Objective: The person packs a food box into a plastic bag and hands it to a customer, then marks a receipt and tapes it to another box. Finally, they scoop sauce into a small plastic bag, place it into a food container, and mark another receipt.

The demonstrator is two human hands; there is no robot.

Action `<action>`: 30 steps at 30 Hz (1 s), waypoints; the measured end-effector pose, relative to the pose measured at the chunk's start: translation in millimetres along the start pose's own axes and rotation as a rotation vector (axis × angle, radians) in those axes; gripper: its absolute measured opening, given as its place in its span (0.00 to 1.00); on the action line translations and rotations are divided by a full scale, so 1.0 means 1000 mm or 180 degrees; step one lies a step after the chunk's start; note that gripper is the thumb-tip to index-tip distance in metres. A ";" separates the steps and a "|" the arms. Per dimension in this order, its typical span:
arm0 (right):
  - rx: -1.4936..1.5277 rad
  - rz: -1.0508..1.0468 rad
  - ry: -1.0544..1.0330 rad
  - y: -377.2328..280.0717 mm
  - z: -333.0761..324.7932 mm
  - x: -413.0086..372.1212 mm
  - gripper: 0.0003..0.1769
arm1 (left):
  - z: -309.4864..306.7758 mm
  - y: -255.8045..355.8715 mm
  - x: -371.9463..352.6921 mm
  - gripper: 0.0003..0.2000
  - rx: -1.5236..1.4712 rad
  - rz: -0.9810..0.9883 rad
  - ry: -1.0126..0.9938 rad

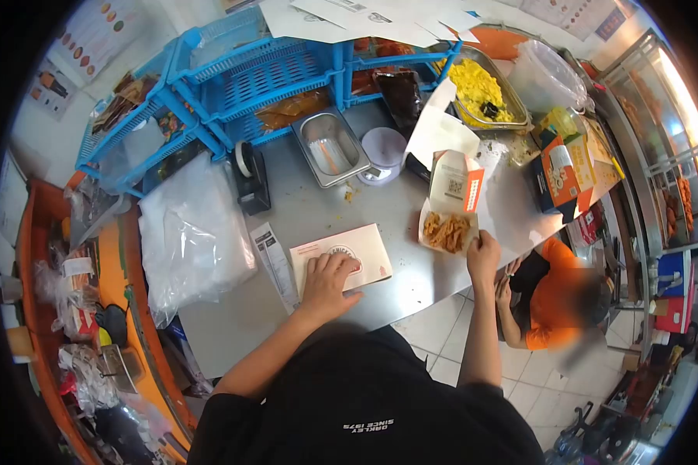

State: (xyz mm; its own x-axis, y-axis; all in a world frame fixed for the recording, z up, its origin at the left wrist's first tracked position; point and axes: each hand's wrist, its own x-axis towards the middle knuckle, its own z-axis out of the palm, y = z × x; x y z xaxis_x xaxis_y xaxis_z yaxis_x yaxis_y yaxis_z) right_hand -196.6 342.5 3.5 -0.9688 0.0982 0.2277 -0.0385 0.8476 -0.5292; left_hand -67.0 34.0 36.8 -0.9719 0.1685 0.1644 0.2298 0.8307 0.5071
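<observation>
Open box (pixel 448 203): right half of the table (pixel 407 271), toward the near edge, lid up on the far side. It lies just ahead-left of your right hand (pixel 484 256), clearly the nearer one. Your right fingers are curled closed on its near-right wall; thumb placement too hidden to tell. Its long axis, lid included, runs away from you, leaning slightly right.

Your left hand (pixel 327 283) is open, fingers spread, resting on the closed box (pixel 371 246), gripping nothing. That one's long axis runs left-right, right end a bit farther out; a slip (pixel 274 263) is just off its left end.

Containers: open box holds fried pieces (pixel 444 232). Far-right tray (pixel 529 123) holds yellow food (pixel 477 81). Steel pan (pixel 308 132), toward the far edge, has small contents, can't identify.
</observation>
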 end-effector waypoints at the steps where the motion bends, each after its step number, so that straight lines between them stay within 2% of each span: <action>1: 0.0209 0.0110 -0.0052 -0.022 -0.016 -0.009 0.09 | -0.001 -0.002 0.003 0.25 0.0026 -0.0035 0.0014; 3: 0.0397 0.0123 -0.0334 -0.064 -0.034 -0.023 0.09 | -0.004 -0.007 0.013 0.37 -0.1350 -0.0589 0.0557; 4: 0.0547 0.0146 -0.0581 -0.084 -0.038 -0.028 0.09 | -0.012 -0.006 0.021 0.37 -0.1316 -0.0630 0.0584; 5: 0.0837 0.0222 -0.0821 -0.102 -0.039 -0.033 0.08 | -0.024 -0.002 0.035 0.41 -0.1506 -0.0447 0.1004; 6: 0.0874 0.0038 -0.0922 -0.113 -0.030 -0.037 0.08 | -0.033 -0.002 0.046 0.44 -0.1687 -0.0254 0.1434; 9: 0.1176 -0.0458 -0.1219 -0.142 0.002 -0.050 0.08 | -0.049 -0.017 0.062 0.43 -0.1820 -0.0114 0.1839; 10: 0.0995 -0.0334 -0.1693 -0.150 0.009 -0.050 0.11 | -0.063 -0.018 0.061 0.36 -0.1753 -0.0275 0.1659; 11: 0.1013 -0.0382 -0.1715 -0.159 0.015 -0.051 0.11 | -0.068 -0.024 0.058 0.36 -0.1719 -0.0294 0.1700; 13: 0.1092 -0.1197 -0.0216 -0.188 0.019 -0.050 0.15 | -0.076 -0.032 0.049 0.31 -0.1323 -0.0257 0.1585; 17: 0.1848 -0.1226 -0.0556 -0.208 0.033 -0.041 0.22 | -0.079 -0.032 0.024 0.27 -0.1114 -0.0118 0.1796; 19: 0.1789 -0.2304 -0.0789 -0.182 0.047 -0.040 0.24 | -0.062 -0.065 -0.015 0.24 -0.0513 0.0398 0.1434; 20: 0.1627 -0.2796 -0.0926 -0.171 0.048 -0.042 0.25 | -0.052 -0.076 -0.032 0.24 -0.0500 0.0401 0.1453; 21: 0.1628 -0.2803 -0.0930 -0.168 0.044 -0.045 0.25 | -0.040 -0.085 -0.051 0.24 -0.0228 0.0875 0.0915; 22: 0.1383 -0.3128 -0.0960 -0.165 0.037 -0.050 0.24 | -0.036 -0.083 -0.062 0.25 0.0027 0.1326 0.0358; 24: 0.1005 -0.3543 -0.0971 -0.164 0.033 -0.056 0.23 | -0.039 -0.080 -0.067 0.28 -0.0029 0.1177 0.0212; 27: 0.1172 -0.3255 -0.1009 -0.161 0.032 -0.058 0.24 | -0.059 -0.051 -0.039 0.36 -0.0086 0.0837 0.0132; 28: 0.1159 -0.3264 -0.1001 -0.162 0.031 -0.056 0.24 | -0.063 -0.040 -0.019 0.41 -0.0082 0.0636 0.0197; 29: 0.1059 -0.3313 -0.0992 -0.162 0.029 -0.053 0.24 | -0.058 -0.035 -0.004 0.41 -0.0088 0.0644 0.0201; 30: 0.0955 -0.3358 -0.0978 -0.161 0.028 -0.050 0.24 | -0.052 -0.031 0.012 0.43 -0.0017 0.0533 -0.0004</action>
State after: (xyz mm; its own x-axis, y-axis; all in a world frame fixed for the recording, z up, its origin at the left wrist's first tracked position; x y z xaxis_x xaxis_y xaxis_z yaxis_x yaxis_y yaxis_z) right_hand -148.7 186.3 54.9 -0.4359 -0.7567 0.4872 -0.8868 0.2688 -0.3760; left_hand -82.7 -16.9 67.2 -0.9201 0.3050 0.2459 0.3888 0.7880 0.4774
